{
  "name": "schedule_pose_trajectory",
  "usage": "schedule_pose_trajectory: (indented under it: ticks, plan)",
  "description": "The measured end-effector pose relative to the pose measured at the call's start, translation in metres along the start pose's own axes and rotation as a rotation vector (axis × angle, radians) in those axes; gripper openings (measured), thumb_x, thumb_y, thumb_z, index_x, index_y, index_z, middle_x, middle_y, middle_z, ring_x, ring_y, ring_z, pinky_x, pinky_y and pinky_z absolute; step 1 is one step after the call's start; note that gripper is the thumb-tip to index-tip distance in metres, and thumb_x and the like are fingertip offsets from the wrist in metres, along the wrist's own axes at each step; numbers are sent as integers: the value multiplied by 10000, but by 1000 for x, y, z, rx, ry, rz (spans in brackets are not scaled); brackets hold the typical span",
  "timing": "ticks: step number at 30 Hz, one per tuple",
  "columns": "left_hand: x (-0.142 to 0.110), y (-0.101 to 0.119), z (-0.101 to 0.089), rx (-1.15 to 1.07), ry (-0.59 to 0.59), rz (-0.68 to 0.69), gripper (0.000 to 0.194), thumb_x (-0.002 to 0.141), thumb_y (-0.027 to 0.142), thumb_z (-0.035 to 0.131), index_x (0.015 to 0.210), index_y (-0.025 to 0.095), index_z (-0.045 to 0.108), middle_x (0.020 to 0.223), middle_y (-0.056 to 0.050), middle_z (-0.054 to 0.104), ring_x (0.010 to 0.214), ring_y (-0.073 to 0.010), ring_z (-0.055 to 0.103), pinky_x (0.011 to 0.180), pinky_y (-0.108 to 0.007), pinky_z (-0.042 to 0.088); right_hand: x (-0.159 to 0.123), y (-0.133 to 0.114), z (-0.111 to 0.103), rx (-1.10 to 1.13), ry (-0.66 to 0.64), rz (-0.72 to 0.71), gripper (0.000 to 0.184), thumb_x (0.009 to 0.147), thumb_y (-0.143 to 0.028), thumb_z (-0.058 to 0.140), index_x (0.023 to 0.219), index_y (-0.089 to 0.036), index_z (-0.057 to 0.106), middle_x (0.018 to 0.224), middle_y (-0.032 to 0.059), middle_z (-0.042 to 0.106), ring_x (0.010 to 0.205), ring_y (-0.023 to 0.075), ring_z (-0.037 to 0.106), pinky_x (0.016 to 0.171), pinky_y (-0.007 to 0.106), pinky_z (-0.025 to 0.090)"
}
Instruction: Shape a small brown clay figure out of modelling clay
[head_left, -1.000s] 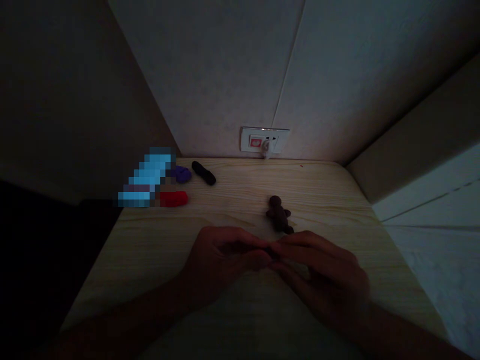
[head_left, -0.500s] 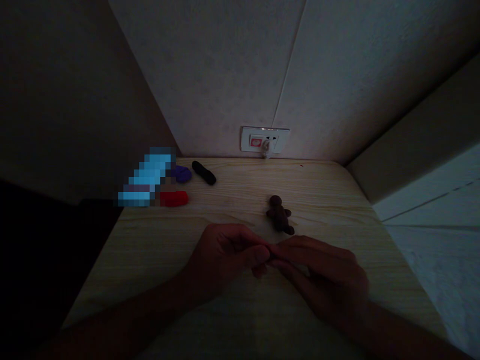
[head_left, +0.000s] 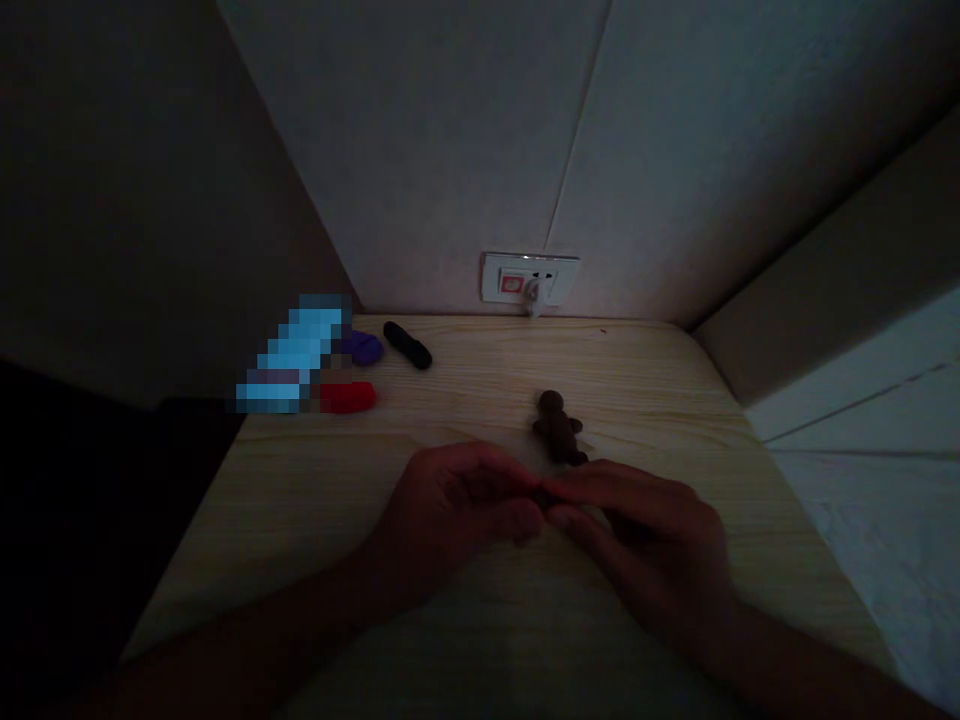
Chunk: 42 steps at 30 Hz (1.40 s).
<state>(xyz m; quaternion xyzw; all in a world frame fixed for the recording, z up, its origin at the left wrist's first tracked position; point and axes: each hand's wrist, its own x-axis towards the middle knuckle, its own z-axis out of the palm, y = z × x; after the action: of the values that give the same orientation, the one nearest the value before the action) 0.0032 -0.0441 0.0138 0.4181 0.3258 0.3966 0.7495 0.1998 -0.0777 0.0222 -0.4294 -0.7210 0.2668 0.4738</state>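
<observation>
Between the fingertips of both hands sits a small dark piece of modelling clay, mostly covered by the fingers. My left hand pinches it from the left with thumb and fingers. From the right, my right hand grips the same piece, its thumb below and fingers above. Just beyond the fingertips a brown clay figure lies on the wooden table. It has a round head, a longer body and small stubs at the sides; its lower end is partly behind my right hand.
Toward the back left lie a black clay stick, a purple clay lump and a red clay piece. A bright, blurred-out rectangle stands beside them. A wall socket with a plug sits behind the table.
My right hand's fingers and thumb have shifted slightly on the small piece, and more dark clay shows between the fingertips. The brown figure and the other clay pieces stay put.
</observation>
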Motion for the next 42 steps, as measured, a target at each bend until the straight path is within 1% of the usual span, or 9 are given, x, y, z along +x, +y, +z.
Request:
schedule_pose_trajectory:
  ticks: [4,10,16,22,25,28,31,37,42]
  plan:
    - [-2,2,0,66,30,17,225,674,49,887,810,190,778,757,23,820,648,-99,753,605,-144,588,-2,0,0,53,13,0,217,856,-93,782,993,-260,803,941,-12,828,854,123,786,772,167,634]
    - [-2,4,-1,155,59,93,183,704,49,864,786,200,802,691,28,807,617,-99,755,593,-128,587,-1,-1,2,75,0,31,279,842,-78,789,1035,-279,797,929,-20,828,834,133,784,748,190,641]
    - [-4,2,-3,193,33,143,158,733,88,863,809,217,814,751,24,825,682,-103,771,645,-131,596,-1,0,1,52,2,-5,267,827,-109,823,1035,-275,801,947,-12,829,843,137,784,755,188,641]
    - [-5,-1,-4,173,7,116,157,757,117,857,860,226,810,789,21,832,688,-107,772,637,-143,596,-2,-2,0,63,4,-10,245,844,-85,793,1001,-272,812,897,-9,825,794,140,786,715,189,641]
    - [-5,0,-3,196,35,141,170,744,102,860,851,225,809,769,27,826,676,-104,769,637,-140,598,-1,-1,0,74,21,22,296,814,-111,834,1052,-285,805,894,-16,827,788,139,780,712,191,638]
    - [-5,2,-2,253,56,180,192,719,82,869,836,222,809,804,24,832,737,-118,784,683,-150,609,0,0,0,92,23,42,238,824,-128,832,1005,-281,813,905,-16,825,800,131,776,715,183,632]
    - [-5,3,-2,272,62,175,192,710,92,879,836,215,804,825,12,834,770,-138,792,710,-176,619,1,0,0,97,24,22,199,840,-109,810,958,-269,812,904,-11,818,807,130,774,718,189,630]
    - [-4,4,-2,248,36,126,174,718,113,879,839,216,807,805,9,833,747,-148,791,702,-196,625,1,-1,1,90,12,-46,239,845,-56,777,988,-246,802,927,14,804,818,139,766,719,209,627]
    - [-6,5,-2,295,49,206,139,735,132,870,840,201,811,844,-22,836,795,-186,799,747,-249,643,1,1,2,149,33,64,292,815,-125,833,1062,-276,798,914,4,803,815,143,747,697,213,619]
